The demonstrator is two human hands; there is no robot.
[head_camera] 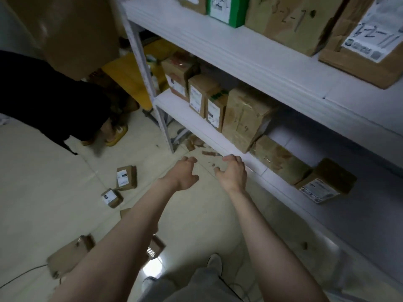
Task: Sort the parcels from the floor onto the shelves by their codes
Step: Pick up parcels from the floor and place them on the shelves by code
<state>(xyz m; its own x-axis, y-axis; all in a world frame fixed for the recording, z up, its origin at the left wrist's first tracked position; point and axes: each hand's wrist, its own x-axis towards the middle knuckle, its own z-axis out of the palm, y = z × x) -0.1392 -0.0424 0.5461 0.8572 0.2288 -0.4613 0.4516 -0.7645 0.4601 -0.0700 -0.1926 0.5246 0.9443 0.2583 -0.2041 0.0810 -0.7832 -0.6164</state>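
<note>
Both empty: left hand (185, 173) and right hand (232, 173) loosely curled over the floor (43, 171), right one just beside the lower shelf (218, 140) edge. Parcels lie on the floor, left: labelled box (126, 177), smaller box (111, 197). Probably light, stiff cardboard; grip across opposite sides, label up. Bigger parcel (69, 256) nearer me likely needs two hands. Readable: handwritten "3-2-7" on a tall box (290, 18) and "3-2-11" on a far-right box (370, 40), upper shelf. Floor labels too small.

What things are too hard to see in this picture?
Head view:
- Floor parcels: label codes too small and blurry.
- Parcel under the left arm: mostly hidden by it.
- Top-shelf parcels: cut off by the top edge.
- Other person: cut off by the left edge.
</note>
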